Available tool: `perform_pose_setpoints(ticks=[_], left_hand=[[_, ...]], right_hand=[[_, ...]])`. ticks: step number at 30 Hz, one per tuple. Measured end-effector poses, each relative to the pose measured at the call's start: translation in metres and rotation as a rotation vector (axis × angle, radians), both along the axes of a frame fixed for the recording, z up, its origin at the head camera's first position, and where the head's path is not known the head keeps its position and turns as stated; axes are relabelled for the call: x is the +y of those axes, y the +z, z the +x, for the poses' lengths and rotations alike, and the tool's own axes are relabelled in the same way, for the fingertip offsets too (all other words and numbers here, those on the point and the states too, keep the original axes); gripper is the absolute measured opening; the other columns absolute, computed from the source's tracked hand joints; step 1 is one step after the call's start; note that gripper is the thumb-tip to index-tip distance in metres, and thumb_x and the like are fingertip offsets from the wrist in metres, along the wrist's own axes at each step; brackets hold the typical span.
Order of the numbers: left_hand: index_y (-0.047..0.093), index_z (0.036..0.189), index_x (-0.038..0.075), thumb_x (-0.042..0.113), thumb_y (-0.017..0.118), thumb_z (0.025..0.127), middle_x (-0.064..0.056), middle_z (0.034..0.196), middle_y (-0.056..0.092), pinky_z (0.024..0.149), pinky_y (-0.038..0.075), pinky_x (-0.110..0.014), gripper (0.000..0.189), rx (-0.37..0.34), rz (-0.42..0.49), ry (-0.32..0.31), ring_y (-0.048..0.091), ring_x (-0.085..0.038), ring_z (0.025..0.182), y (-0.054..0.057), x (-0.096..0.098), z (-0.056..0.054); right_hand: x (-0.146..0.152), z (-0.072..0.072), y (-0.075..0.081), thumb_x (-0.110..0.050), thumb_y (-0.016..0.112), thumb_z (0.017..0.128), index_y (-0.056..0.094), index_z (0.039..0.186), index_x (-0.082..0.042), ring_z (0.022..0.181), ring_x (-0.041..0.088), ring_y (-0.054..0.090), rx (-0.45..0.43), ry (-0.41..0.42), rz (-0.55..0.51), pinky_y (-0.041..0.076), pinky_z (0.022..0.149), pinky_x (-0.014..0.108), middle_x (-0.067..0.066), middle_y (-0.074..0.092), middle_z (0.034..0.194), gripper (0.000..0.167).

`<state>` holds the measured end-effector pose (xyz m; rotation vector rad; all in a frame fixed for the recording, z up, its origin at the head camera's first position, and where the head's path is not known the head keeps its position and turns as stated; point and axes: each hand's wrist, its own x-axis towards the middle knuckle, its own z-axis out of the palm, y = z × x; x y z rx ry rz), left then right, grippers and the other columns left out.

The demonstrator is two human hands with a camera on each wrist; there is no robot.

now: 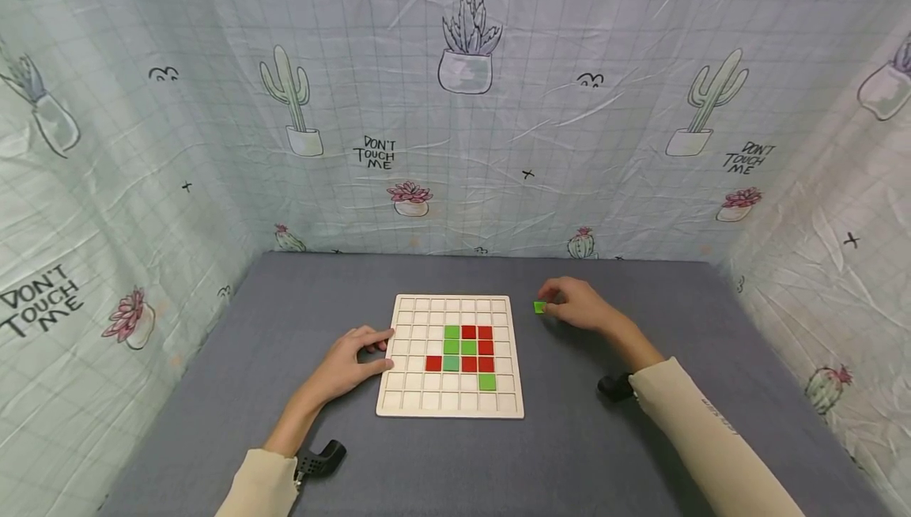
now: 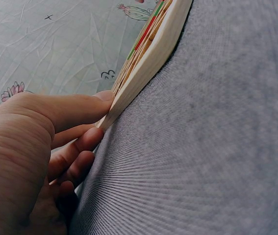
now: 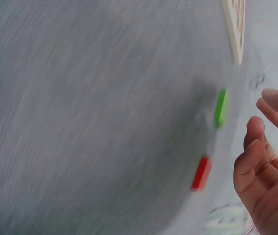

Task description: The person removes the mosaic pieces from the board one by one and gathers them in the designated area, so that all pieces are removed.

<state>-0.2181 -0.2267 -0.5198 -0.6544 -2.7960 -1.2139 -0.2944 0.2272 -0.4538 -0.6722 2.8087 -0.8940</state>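
Observation:
My left hand point(image 1: 350, 360) is at the left edge of a pale wooden grid board point(image 1: 413, 402). Its straight thumb and its fingers touch the rim, with the other fingers bent low beside the cloth in the left wrist view. To the right of the board, my right hand point(image 1: 578, 305) hovers over the table, palm down. A small green square tile point(image 1: 539, 307) lies by its fingertips. In the right wrist view that hand's thumb and fingers are apart, and a red tile point(image 3: 201, 173) lies near the green one. The head view hides this red tile behind the hand.
Several red tiles point(image 1: 485, 347) and green tiles point(image 1: 487, 382) sit in the board's squares, right of its middle. One tile point(image 1: 451, 363) is a bluer green. Dark grey cloth point(image 1: 455, 469) covers the table. A cactus-print curtain point(image 1: 484, 145) encloses the back and sides.

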Motion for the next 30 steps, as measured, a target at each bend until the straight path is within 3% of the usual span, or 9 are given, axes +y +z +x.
perform_pose_setpoints(ticks=[9,21,30], left_hand=[[0.066,0.140,0.012,0.035,0.080,0.091,0.009,0.102,0.064,0.088,0.044,-0.032,0.056,-0.023,-0.013,0.010,0.053,-0.006,0.093,0.002,0.001,-0.001],[0.067,0.139,0.009,0.031,0.080,0.092,0.006,0.101,0.066,0.086,0.044,-0.032,0.053,0.013,0.010,0.001,0.054,-0.008,0.092,0.001,0.000,-0.001],[0.067,0.139,0.010,0.032,0.080,0.092,0.008,0.102,0.066,0.087,0.045,-0.033,0.054,0.002,0.014,-0.002,0.055,-0.008,0.094,0.003,-0.001,-0.001]], right_hand=[[-0.041,0.005,0.008,-0.012,0.069,0.097,0.073,0.118,-0.002,0.066,0.010,0.058,0.013,0.107,-0.016,0.050,0.066,0.032,0.016,0.070,0.110,0.023],[-0.092,0.012,0.012,-0.016,0.066,0.099,0.072,0.120,-0.007,0.089,0.019,0.066,-0.008,0.193,-0.010,0.054,0.080,0.035,0.010,0.068,0.112,0.023],[-0.124,0.021,0.017,-0.014,0.067,0.099,0.073,0.119,-0.008,0.080,0.011,0.063,-0.029,0.274,-0.006,0.052,0.075,0.028,0.010,0.067,0.113,0.022]])
